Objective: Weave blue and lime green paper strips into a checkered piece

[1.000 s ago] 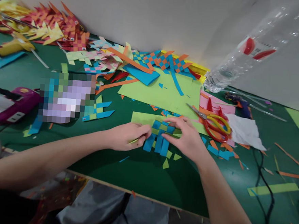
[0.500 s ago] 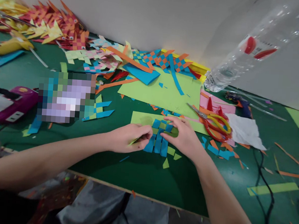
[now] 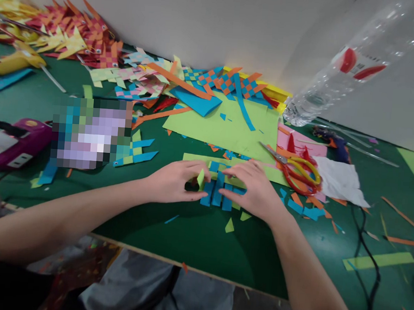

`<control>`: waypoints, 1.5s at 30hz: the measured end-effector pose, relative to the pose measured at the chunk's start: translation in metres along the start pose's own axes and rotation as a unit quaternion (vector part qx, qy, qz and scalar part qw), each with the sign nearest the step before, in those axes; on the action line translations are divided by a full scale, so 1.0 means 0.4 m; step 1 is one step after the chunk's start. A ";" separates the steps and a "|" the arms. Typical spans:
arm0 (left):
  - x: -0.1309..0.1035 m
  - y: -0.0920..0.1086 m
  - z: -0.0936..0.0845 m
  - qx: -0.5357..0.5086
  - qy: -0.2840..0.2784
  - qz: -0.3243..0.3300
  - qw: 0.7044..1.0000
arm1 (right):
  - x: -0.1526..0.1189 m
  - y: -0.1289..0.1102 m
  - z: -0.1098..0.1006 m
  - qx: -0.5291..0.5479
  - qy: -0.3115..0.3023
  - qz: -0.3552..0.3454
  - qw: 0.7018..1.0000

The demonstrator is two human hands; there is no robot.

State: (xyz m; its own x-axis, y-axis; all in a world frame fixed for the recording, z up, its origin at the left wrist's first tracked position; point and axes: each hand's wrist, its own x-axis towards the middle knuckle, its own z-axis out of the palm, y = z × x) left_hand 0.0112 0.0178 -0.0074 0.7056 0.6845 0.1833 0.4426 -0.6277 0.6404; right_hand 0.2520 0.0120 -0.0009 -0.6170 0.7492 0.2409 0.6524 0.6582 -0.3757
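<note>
A woven piece of blue and green paper strips [image 3: 218, 189] lies between my two hands, its blue ends pointing toward me. At its left side is my left hand [image 3: 180, 181], fingers curled around a green strip end [image 3: 200, 179] that stands up. My right hand [image 3: 252, 186] is at the right side, thumb and fingers apart around the weave's edge; its fingertips touch the paper. Behind the weave lies a green paper strip [image 3: 192, 158]. Small green scraps [image 3: 230, 225] are in front of my right hand.
Scissors [image 3: 298, 171] with yellow and red handles lie to the right, beside a white tissue [image 3: 340, 181]. A large green sheet [image 3: 244, 124] is behind. A clear bottle [image 3: 355, 66] leans at back right. A purple power strip [image 3: 20, 142] sits left; a black cable [image 3: 376, 270] runs right.
My left hand has opened somewhat from a closed pinch and moved slightly up. My right hand has shifted a little left over the weave, and the woven piece has moved slightly.
</note>
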 end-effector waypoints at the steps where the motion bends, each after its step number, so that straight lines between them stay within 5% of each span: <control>1: 0.001 -0.001 0.000 0.005 -0.001 -0.004 1.000 | 0.000 0.000 0.000 0.012 -0.012 -0.004 1.000; 26: -0.001 0.005 -0.012 0.056 0.021 0.013 0.998 | 0.006 -0.049 0.061 -0.002 -0.047 -0.010 0.999; 37: -0.004 -0.014 0.000 0.155 0.042 0.091 0.983 | 0.018 -0.046 0.064 0.039 -0.041 0.016 0.998; 41: -0.003 -0.016 -0.013 0.186 0.026 0.078 0.979 | 0.024 -0.045 0.060 0.067 -0.036 0.029 0.997; 45: -0.001 -0.023 -0.033 0.221 0.036 0.139 0.965 | 0.020 -0.037 0.062 0.113 -0.019 0.026 0.993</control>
State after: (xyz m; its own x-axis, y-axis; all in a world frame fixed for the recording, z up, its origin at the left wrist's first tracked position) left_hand -0.0004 0.0282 -0.0033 0.7981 0.4807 0.3633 0.4459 -0.8767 0.1805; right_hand 0.2265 0.0064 -0.0157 -0.6042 0.7754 0.1836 0.5713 0.5822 -0.5784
